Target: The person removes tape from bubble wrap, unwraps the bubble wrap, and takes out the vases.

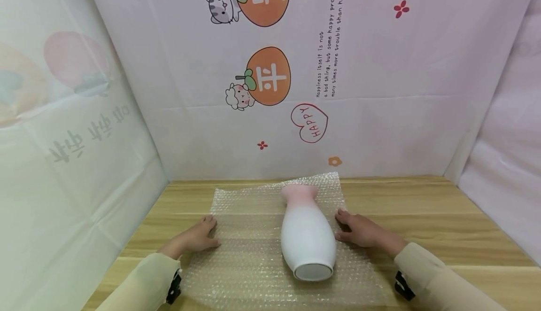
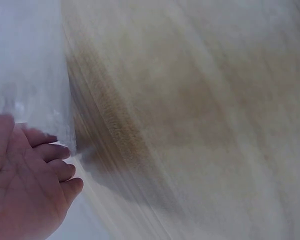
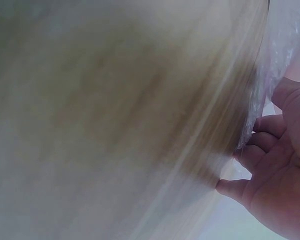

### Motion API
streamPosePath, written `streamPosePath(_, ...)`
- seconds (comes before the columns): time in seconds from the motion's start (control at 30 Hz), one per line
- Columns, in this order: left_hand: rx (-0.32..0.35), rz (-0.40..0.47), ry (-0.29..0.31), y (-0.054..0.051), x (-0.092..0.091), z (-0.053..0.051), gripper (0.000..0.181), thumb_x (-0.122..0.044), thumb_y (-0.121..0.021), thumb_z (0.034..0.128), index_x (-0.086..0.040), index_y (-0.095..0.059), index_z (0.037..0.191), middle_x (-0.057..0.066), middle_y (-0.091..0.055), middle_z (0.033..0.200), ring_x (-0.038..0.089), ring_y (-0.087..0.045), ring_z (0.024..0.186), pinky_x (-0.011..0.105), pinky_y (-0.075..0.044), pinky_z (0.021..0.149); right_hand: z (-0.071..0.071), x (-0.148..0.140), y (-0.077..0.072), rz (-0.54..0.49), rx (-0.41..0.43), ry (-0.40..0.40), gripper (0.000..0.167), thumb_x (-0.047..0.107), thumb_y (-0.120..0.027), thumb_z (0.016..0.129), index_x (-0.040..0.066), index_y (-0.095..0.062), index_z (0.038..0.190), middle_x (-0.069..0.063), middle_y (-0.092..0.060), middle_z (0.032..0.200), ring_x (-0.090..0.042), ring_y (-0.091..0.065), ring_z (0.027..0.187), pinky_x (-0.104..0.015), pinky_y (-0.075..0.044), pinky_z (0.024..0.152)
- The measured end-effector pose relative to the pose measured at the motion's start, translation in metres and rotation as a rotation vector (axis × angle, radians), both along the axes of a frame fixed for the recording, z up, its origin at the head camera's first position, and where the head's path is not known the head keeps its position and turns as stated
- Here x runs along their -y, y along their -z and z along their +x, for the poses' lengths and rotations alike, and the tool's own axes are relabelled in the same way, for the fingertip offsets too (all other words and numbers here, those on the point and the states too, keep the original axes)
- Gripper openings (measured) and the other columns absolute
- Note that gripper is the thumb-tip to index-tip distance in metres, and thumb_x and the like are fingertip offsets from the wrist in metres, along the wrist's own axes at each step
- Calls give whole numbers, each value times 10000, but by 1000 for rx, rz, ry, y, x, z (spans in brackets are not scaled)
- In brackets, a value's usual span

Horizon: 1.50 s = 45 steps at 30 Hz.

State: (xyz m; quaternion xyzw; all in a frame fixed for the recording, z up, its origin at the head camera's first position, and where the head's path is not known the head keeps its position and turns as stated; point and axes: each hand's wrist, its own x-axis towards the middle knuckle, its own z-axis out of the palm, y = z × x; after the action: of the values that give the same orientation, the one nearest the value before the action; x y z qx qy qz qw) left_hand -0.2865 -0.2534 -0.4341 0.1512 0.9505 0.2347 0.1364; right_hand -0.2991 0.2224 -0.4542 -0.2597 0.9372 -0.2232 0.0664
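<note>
A vase (image 1: 308, 236), white with a pink neck, lies on its side on a sheet of bubble wrap (image 1: 249, 250), its neck toward the back wall and its base facing me. My left hand (image 1: 198, 235) is at the sheet's left edge, thumb and fingers spread apart. In the left wrist view, that hand's fingers (image 2: 55, 165) touch the wrap's edge. My right hand (image 1: 361, 230) lies at the right edge, close to the vase, its fingertips at the plastic. The right wrist view shows its fingers (image 3: 262, 142) slightly bent against the wrap.
The sheet covers the middle of a wood-grain table (image 1: 422, 207), with bare wood on both sides. A white printed cloth (image 1: 363, 137) hangs behind the table, and another cloth (image 1: 84, 198) hangs on the left.
</note>
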Motion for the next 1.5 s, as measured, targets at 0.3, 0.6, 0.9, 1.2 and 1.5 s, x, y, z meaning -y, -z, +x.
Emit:
streamPosePath(0.3, -24, -4, -18, 0, 0, -2, 691, -189, -721, 878, 173, -390, 1364, 392, -271, 1447, 515, -225, 1357, 594, -229, 1076, 2, 1, -2, -3, -2, -3, 663, 297, -662, 930, -150, -437, 1364, -357, -328, 1443, -488, -315, 1332, -568, -296, 1051)
streamPosePath(0.6, -97, -22, -7, -11, -2, -8, 548, -143, -717, 858, 122, -497, 1283, 358, -466, 1313, 540, -323, 1296, 597, -272, 1055, 2, 1, -2, -7, -16, -6, 649, 284, -662, 930, -156, -445, 1355, -365, -334, 1434, -496, -322, 1324, -571, -299, 1048)
streamPosePath(0.9, -110, 34, 87, -31, -5, -18, 700, -195, -679, 898, 222, -351, 1354, 409, -383, 1363, 540, -340, 1282, 595, -281, 1049, 1, 1, -2, 1, -20, -7, 657, 294, -659, 932, -152, -439, 1361, -362, -335, 1436, -493, -321, 1327, -570, -300, 1048)
streamPosePath(1.2, -48, 11, 58, -51, -32, -31, 711, -271, -631, 951, 101, -305, 1461, 292, -324, 1483, 445, -303, 1357, 560, -275, 1073, -1, 1, 0, 8, -17, -6, 671, 306, -671, 922, -149, -445, 1359, -356, -342, 1436, -488, -327, 1326, -563, -303, 1050)
streamPosePath(1.5, -61, -20, 70, -58, -72, -39, 705, -311, -634, 947, 69, -340, 1462, 237, -368, 1481, 382, -337, 1362, 495, -285, 1091, -1, 1, -1, 11, -20, -10, 656, 295, -674, 920, -150, -456, 1350, -362, -355, 1423, -491, -343, 1315, -567, -307, 1045)
